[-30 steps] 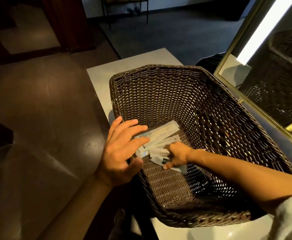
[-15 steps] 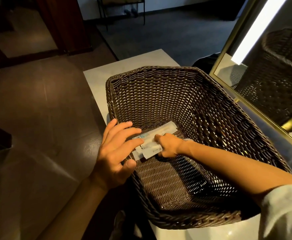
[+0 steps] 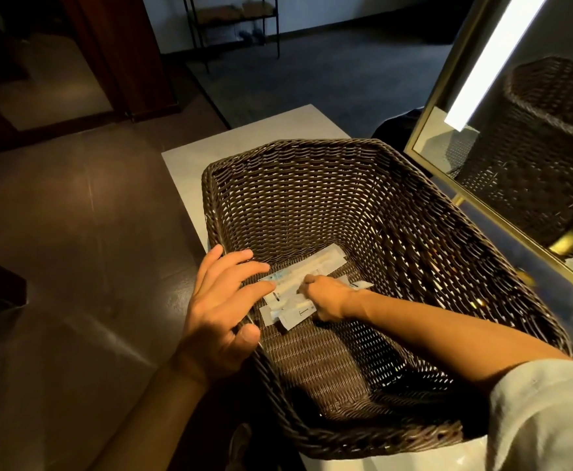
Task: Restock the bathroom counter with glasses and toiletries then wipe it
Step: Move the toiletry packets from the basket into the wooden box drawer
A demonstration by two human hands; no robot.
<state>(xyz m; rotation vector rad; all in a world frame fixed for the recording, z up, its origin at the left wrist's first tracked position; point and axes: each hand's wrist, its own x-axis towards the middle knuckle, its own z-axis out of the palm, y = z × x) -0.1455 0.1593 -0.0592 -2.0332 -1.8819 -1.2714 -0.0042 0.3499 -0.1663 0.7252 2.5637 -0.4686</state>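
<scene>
One wicker basket; several white toiletry packets, exact count unclear; two hands; one mirror

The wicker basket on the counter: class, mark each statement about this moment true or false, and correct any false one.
1. The wicker basket is piled to the rim with towels. False: only a few white sachets lie on its floor.
2. The right hand is down inside the basket, on the sachets. True.
3. The left hand grips a drinking glass. False: it is spread open at the basket's near-left rim, fingertips reaching the sachets.
4. A gold-framed mirror stands to the right and reflects the basket. True.
5. The basket stands on the brown floor. False: it rests on the pale counter.
</scene>
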